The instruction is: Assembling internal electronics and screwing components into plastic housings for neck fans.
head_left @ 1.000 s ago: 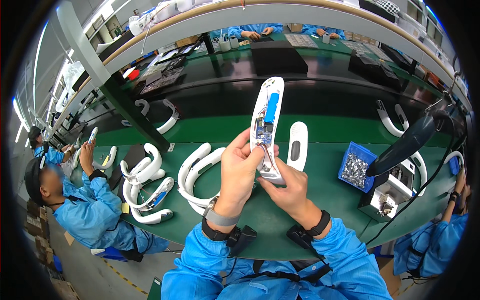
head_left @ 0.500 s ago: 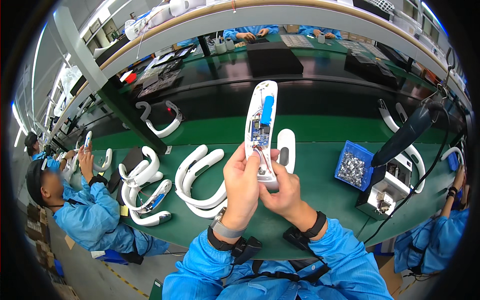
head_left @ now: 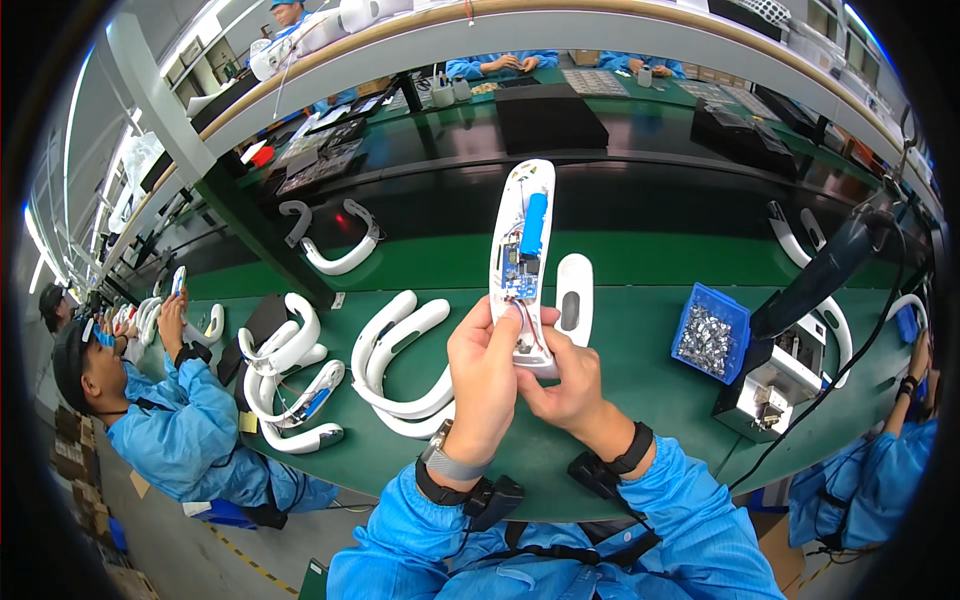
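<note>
Between both hands I hold a white U-shaped neck device (head_left: 501,240), its open arm pointing away from me. Inside that arm lie a blue cylindrical battery (head_left: 535,225) and a blue circuit board (head_left: 518,276), with thin red and dark wires running below the board. My left hand (head_left: 484,362) grips the open arm's lower left side, its thumb pressed near the wires. My right hand (head_left: 566,382) closes around the lower right side, the thumb and fingers against the shell. The device's other arm (head_left: 574,275), with a grey oval pad, rises behind my right fingers.
White curved housings (head_left: 400,345) lie at left on the green bench (head_left: 630,430). Right of me are a blue bin (head_left: 737,362) of small metal parts, a metal fixture (head_left: 755,405) and a black cylindrical arm (head_left: 812,280). A dark belt (head_left: 420,215) carries more housings. Co-workers (head_left: 180,420) sit on both sides.
Housings on the belt have shifted slightly to the right. My hands and the neck device stay almost still. Across the bench, a co-worker's hands have moved a little.
</note>
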A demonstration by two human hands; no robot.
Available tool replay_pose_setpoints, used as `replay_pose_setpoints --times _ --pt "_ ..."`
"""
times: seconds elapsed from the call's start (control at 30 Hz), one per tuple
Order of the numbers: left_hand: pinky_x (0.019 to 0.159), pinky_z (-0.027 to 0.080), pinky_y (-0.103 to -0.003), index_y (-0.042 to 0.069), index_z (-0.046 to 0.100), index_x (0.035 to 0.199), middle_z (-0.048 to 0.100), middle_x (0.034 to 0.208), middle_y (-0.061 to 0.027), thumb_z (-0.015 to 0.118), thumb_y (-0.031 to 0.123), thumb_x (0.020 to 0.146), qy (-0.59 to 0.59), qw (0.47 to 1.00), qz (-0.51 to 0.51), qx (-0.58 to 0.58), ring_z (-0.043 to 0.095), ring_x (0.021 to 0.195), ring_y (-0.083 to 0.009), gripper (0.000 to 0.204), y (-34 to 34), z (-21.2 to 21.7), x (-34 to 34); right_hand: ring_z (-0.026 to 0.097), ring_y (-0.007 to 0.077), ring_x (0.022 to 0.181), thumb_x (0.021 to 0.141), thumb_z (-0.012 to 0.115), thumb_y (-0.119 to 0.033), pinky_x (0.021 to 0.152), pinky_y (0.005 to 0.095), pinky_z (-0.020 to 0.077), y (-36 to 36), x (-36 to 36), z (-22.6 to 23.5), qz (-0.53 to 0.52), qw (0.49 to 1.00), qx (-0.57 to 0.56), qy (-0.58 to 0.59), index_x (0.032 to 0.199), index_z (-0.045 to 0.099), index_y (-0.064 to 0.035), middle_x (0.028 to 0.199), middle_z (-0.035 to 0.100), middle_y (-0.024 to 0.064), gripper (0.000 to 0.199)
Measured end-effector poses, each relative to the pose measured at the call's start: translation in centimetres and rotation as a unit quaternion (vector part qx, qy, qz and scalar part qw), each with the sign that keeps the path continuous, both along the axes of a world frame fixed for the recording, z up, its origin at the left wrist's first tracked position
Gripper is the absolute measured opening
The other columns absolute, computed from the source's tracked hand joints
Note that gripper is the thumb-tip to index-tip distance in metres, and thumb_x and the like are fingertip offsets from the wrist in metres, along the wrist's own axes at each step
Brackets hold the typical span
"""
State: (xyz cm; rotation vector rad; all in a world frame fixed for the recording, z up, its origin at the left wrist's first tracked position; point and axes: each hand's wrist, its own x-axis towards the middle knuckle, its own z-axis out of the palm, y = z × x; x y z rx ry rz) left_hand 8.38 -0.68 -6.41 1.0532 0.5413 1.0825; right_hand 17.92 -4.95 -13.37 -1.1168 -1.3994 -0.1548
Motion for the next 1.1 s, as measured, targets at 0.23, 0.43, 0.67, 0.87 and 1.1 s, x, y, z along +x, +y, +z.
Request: replay_pose_setpoints --times 0.23,0.43,0.67,0.87,1.1 --pt "0.065 0.056 -0.026 -0.002 0.058 0.107 0.070 0.085 -0.0133 0.043 0.010 0.101 -0.003 1.000 -0.006 0.002 0.068 0.069 -0.0145 0.020 0.6 -1.1 -0.6 0.069 0.0303 0.064 0.072 0.081 -0.016 0.056 0.0367 0.0535 -0.3 0.1 -0.4 0.010 0.999 -0.005 -0.034 0.108 0.065 0.0008 0.078 0.069 0.0139 0.043" --pt "0.068 0.056 -0.027 -0.001 0.058 0.107 0.070 0.085 -0.0136 0.043 0.010 0.100 -0.017 1.000 0.015 -0.012 0.068 0.072 -0.0150 0.020 0.5 -1.7 -0.3 0.068 0.0321 0.062 0.074 0.078 -0.016 0.055 0.0378 0.0530 -0.1 0.5 -0.5 0.023 0.999 -0.016 -0.036 0.109 0.064 0.0015 0.075 0.068 0.0144 0.042" --pt "0.068 0.056 -0.026 -0.002 0.058 0.105 0.071 0.088 -0.0134 0.047 0.008 0.100 -0.016 1.000 -0.006 -0.016 0.069 0.075 -0.0137 0.016 0.9 -1.8 -1.0 0.069 0.0327 0.064 0.074 0.078 -0.015 0.056 0.0382 0.0536 -0.1 -0.1 -1.1 0.034 0.999 -0.030 -0.015 0.111 0.063 0.0029 0.078 0.068 0.0164 0.043" --pt "0.068 0.057 -0.027 -0.002 0.059 0.108 0.071 0.091 -0.0137 0.045 0.009 0.100 -0.026 0.999 -0.017 -0.036 0.069 0.075 -0.0147 0.019 1.9 -2.8 -0.9 0.069 0.0331 0.068 0.075 0.077 -0.014 0.059 0.0384 0.0546 0.3 0.4 -1.2 0.035 0.997 -0.061 -0.038 0.113 0.063 0.0016 0.081 0.069 0.0160 0.043" --pt "0.108 0.042 -0.036 -0.001 0.035 0.151 0.046 0.148 -0.0168 0.054 -0.001 0.094 0.121 0.984 -0.088 0.099 0.043 0.139 -0.0253 0.060 3.5 -4.5 -4.7 0.064 0.0360 0.083 0.080 0.071 -0.010 0.071 0.0412 0.0522 3.0 2.2 -0.2 -0.062 0.986 -0.158 -0.008 0.118 0.062 -0.0040 0.093 0.064 0.0142 0.039"
